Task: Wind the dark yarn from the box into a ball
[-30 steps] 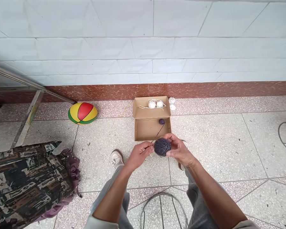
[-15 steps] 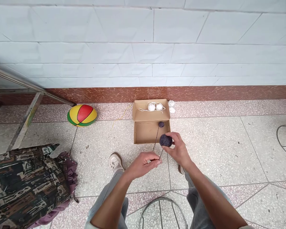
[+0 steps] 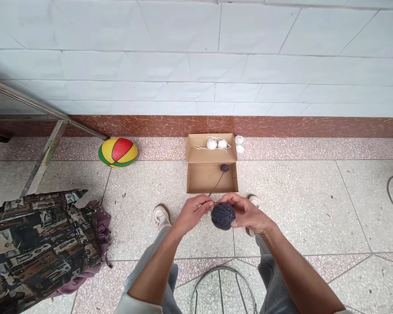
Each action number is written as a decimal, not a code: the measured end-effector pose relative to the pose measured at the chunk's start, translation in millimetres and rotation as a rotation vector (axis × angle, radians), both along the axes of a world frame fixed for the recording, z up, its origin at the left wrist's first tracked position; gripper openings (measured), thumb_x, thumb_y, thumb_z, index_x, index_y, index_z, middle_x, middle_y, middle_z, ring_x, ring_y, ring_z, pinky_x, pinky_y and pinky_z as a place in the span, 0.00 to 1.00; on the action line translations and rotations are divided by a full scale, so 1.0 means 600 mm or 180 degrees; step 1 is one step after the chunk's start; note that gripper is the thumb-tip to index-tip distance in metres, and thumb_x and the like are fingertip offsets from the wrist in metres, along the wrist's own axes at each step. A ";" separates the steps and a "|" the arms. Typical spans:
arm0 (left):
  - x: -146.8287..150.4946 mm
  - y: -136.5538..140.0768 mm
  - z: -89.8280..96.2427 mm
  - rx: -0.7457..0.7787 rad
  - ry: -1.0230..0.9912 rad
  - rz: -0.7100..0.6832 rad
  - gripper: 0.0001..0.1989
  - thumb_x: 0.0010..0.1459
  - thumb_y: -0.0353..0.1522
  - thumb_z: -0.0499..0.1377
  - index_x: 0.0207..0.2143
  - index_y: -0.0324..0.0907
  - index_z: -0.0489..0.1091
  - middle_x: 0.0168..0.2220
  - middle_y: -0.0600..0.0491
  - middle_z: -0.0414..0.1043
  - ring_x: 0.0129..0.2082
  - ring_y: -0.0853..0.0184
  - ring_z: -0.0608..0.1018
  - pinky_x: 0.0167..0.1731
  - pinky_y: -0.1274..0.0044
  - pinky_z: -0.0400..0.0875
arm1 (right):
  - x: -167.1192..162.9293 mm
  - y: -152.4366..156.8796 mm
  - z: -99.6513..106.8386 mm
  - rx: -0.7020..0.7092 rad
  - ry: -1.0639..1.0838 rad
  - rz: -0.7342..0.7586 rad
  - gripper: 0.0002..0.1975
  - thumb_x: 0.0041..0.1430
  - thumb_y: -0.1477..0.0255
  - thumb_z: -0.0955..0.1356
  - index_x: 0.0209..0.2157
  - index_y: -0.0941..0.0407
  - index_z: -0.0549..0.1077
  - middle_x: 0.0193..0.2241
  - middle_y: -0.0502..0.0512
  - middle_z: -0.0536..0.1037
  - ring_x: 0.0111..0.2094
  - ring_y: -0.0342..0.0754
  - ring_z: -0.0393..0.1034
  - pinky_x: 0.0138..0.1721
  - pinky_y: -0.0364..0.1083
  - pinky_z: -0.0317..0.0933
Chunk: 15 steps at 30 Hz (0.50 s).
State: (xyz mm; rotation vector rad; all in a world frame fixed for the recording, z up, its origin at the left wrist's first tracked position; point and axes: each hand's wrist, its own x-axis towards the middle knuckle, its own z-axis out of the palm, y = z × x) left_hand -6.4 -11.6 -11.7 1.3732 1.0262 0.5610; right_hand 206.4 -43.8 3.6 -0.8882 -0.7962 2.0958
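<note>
Clearly, the right hand [image 3: 249, 213] is curled around a dark purple yarn ball [image 3: 222, 216], with the thumb and fingers cupped over its far and right sides, while the left hand [image 3: 193, 211] is closed in a pinch on the yarn strand [image 3: 217, 185] just beside the ball's upper left. The ball is held in the air between the knees, above the speckled floor [image 3: 298, 205] and just in front of the white shoes [image 3: 160, 216]. It is judged to be light and soft, giving under pressure, so a loose cupped grip around its middle is thought enough; a hard squeeze would likely flatten the windings. The strand is thin and limp and is best taken between thumb and fingertip close to the ball, where it can be kept taut. From the pinch, the strand is seen running away to a much smaller purple ball [image 3: 224, 168] lying in the near compartment of an open cardboard box [image 3: 203, 179]. In the far part of the box two white yarn balls [image 3: 216, 143] are set, and two more lie just beside it on the floor. Further left, a striped play ball [image 3: 118, 152] rests against the wall base, and a patterned cloth [image 3: 36, 244] is heaped at the near left.
</note>
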 end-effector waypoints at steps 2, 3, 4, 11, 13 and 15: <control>0.002 -0.002 0.000 -0.0095 -0.0102 -0.0132 0.20 0.61 0.46 0.56 0.32 0.38 0.75 0.27 0.52 0.71 0.26 0.71 0.70 0.29 0.78 0.67 | -0.001 0.004 -0.001 -0.0052 0.0080 -0.0386 0.30 0.38 0.71 0.79 0.46 0.49 0.73 0.42 0.50 0.75 0.41 0.47 0.70 0.44 0.47 0.63; 0.003 -0.004 0.001 -0.0148 -0.0134 -0.0226 0.21 0.61 0.47 0.56 0.33 0.38 0.76 0.28 0.52 0.71 0.26 0.71 0.70 0.29 0.78 0.68 | -0.001 0.006 -0.002 -0.0048 0.0036 -0.0609 0.31 0.39 0.70 0.79 0.48 0.49 0.73 0.42 0.51 0.76 0.41 0.47 0.70 0.44 0.47 0.64; 0.004 -0.005 0.003 -0.0209 -0.0145 -0.0322 0.21 0.61 0.47 0.57 0.34 0.38 0.76 0.28 0.52 0.71 0.26 0.71 0.71 0.29 0.78 0.68 | -0.001 0.009 -0.002 -0.0021 -0.0054 -0.0834 0.31 0.40 0.69 0.79 0.49 0.48 0.72 0.43 0.51 0.76 0.41 0.48 0.70 0.45 0.48 0.64; 0.006 -0.014 0.015 -0.0463 -0.0047 -0.0820 0.19 0.62 0.45 0.57 0.38 0.38 0.77 0.31 0.50 0.74 0.27 0.70 0.73 0.30 0.78 0.69 | 0.003 0.027 -0.024 0.0676 -0.1592 -0.1746 0.26 0.45 0.66 0.75 0.46 0.50 0.67 0.43 0.53 0.75 0.44 0.51 0.71 0.48 0.52 0.67; 0.007 -0.014 0.019 -0.0361 -0.0010 -0.0932 0.18 0.62 0.43 0.56 0.37 0.38 0.77 0.31 0.50 0.75 0.28 0.70 0.73 0.30 0.78 0.68 | 0.004 0.027 -0.036 0.0911 -0.2171 -0.1759 0.24 0.47 0.67 0.74 0.47 0.51 0.66 0.45 0.54 0.74 0.46 0.52 0.70 0.48 0.53 0.68; 0.007 -0.014 0.023 -0.0231 0.0070 -0.1036 0.16 0.63 0.41 0.57 0.34 0.39 0.76 0.30 0.51 0.74 0.29 0.70 0.73 0.31 0.79 0.67 | 0.004 0.024 -0.046 0.1200 -0.2730 -0.1565 0.22 0.49 0.70 0.72 0.47 0.51 0.66 0.48 0.56 0.72 0.49 0.53 0.69 0.50 0.54 0.68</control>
